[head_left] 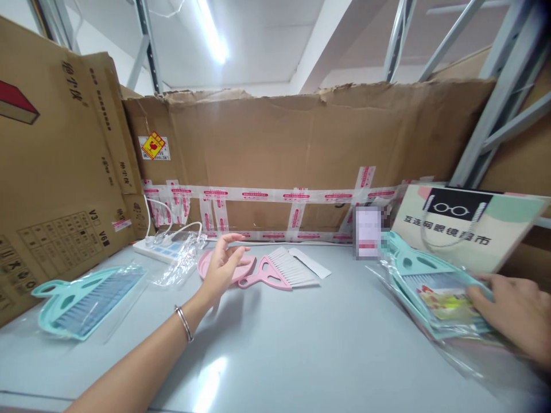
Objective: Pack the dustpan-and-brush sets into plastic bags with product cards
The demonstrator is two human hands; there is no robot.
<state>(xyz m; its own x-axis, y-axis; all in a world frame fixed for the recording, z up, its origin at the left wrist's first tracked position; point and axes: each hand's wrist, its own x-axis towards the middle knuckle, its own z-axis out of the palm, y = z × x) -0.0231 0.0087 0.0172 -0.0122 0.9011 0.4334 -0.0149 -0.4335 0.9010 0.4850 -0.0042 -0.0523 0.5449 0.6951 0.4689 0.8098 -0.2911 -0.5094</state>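
My left hand [222,265] hovers open, fingers stretched out, just in front of a pink dustpan [245,265] on the grey table [301,344]. A pink hand brush [279,271] with white bristles lies beside the dustpan, to its right. At the right edge my right hand [514,312] rests with curled fingers on a stack of teal brush-and-dustpan sets in clear bags [434,287]. A silver bangle [184,323] circles my left wrist.
A bagged teal brush set [86,298] lies at the left. A white power strip [160,248] and an empty clear bag [183,258] sit behind it. Cardboard walls [301,155] enclose the back and left. A printed paper bag [465,221] leans at the right.
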